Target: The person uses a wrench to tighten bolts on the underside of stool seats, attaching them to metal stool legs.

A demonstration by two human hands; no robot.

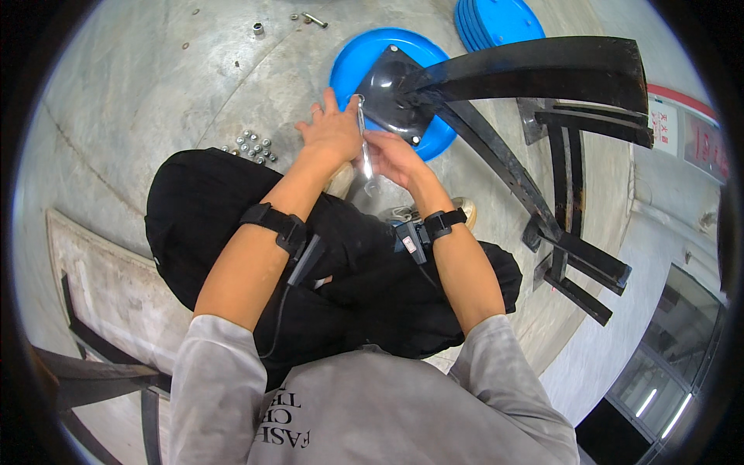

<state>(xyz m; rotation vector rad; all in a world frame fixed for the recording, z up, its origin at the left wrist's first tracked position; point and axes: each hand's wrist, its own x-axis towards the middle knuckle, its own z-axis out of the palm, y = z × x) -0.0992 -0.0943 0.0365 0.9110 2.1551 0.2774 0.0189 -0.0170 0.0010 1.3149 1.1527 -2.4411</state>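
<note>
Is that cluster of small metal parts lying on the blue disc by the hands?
No, the small metal parts lie on the floor, to the left of the blue disc.

- Two hands [333,141]
- One wrench [363,122], between the hands
- One black plate [385,94], just beyond the hands
- One blue disc [353,63], beneath that plate
- Several stacked discs [508,19], exact number unclear, farther right
- About twelve small nuts [253,146], left of the hands
</note>
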